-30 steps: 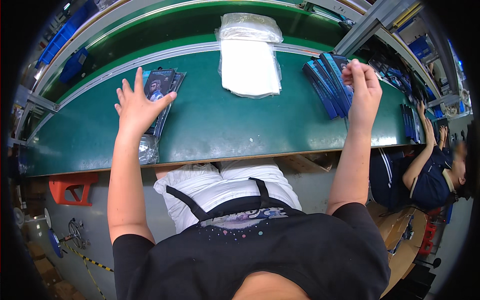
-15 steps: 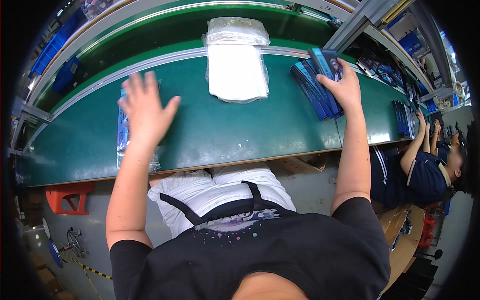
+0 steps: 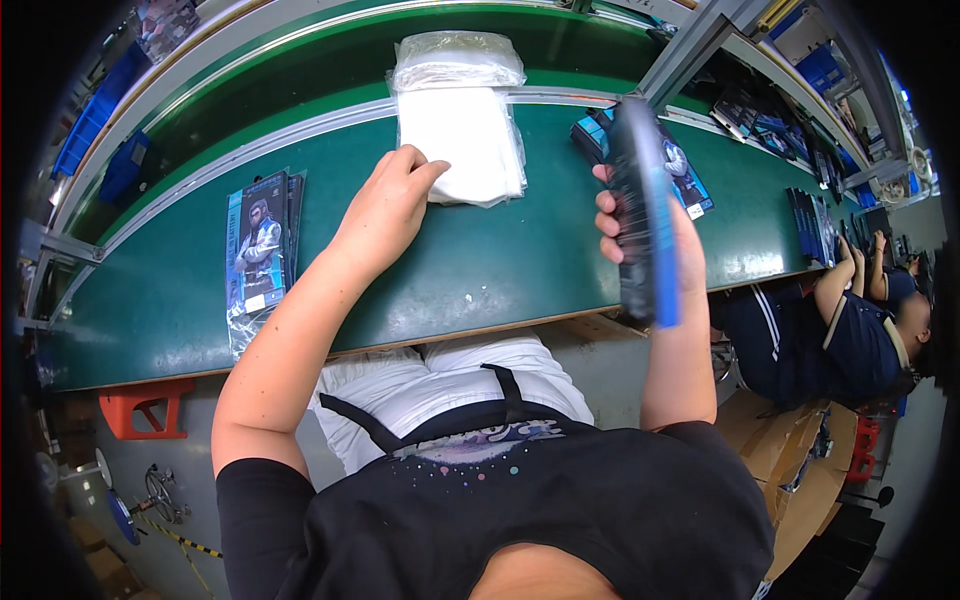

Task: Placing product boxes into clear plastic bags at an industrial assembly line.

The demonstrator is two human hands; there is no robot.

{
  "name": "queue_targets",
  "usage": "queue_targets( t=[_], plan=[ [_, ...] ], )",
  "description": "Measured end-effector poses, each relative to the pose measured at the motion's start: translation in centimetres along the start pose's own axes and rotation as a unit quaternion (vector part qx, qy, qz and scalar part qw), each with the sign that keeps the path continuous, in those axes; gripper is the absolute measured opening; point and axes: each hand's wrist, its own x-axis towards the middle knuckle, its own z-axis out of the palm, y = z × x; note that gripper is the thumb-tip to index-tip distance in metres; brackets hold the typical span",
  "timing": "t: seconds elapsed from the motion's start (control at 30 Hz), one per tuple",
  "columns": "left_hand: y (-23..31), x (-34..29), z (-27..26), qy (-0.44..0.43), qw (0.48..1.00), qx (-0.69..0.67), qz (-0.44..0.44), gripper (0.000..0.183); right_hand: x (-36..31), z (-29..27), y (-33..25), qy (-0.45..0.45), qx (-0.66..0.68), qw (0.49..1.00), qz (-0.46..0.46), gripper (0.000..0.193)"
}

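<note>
My left hand (image 3: 388,208) is at the lower left edge of a stack of clear plastic bags (image 3: 460,145), its fingers bent together on the edge of the top bag; the fingertips are partly hidden. In my right hand (image 3: 684,245) is a flat, dark blue-and-black box (image 3: 645,215), held upright and smeared by motion. Behind that hand, more boxes of the same kind (image 3: 592,133) lie in a pile. To the left of my left arm, bagged boxes (image 3: 262,245) with a printed figure lie on the green bench.
The green bench top (image 3: 480,270) has a metal rail along its far side. More boxes (image 3: 812,225) stand at the right, near a co-worker (image 3: 840,330). A metal post (image 3: 690,55) rises at the far right. A red stool (image 3: 150,410) and an open carton (image 3: 790,450) are below.
My left hand has moved right, from above the bagged boxes to the plastic bags, and its fingers have closed. My right hand has lifted a box off the pile and drawn it nearer.
</note>
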Motion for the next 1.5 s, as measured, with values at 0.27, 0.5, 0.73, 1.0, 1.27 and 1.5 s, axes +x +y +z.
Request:
queue_targets(
  t=[0.27,0.5,0.73,1.0,1.27,1.5],
  plan=[
    [-0.1,1.0,-1.0,-0.009,0.998,-0.062,-0.002,0.015,2.9,3.1,5.0,-0.121,-0.014,0.985,0.119,0.062],
    [0.3,1.8,-2.6,-0.046,0.922,-0.23,-0.308,0.02,4.5,4.0,4.5,-0.126,-0.054,0.984,0.113,0.054],
    [0.7,1.3,-2.9,-0.072,0.891,-0.292,-0.339,0.021,3.7,3.2,5.2,-0.061,-0.149,0.986,0.039,0.059],
    [2.6,0.0,-2.7,0.008,0.992,-0.074,-0.102,0.025,3.1,4.4,8.7,0.044,-0.223,0.97,-0.082,0.05],
    [3.1,-3.0,-2.9,0.03,0.832,-0.439,-0.338,0.029,1.6,5.1,8.5,0.093,-0.125,0.986,-0.067,0.02],
    [2.4,-3.4,-1.2,0.076,0.497,-0.753,-0.424,0.038,0.7,6.4,10.0,-0.015,-0.172,0.985,0.003,0.036]
  ],
)
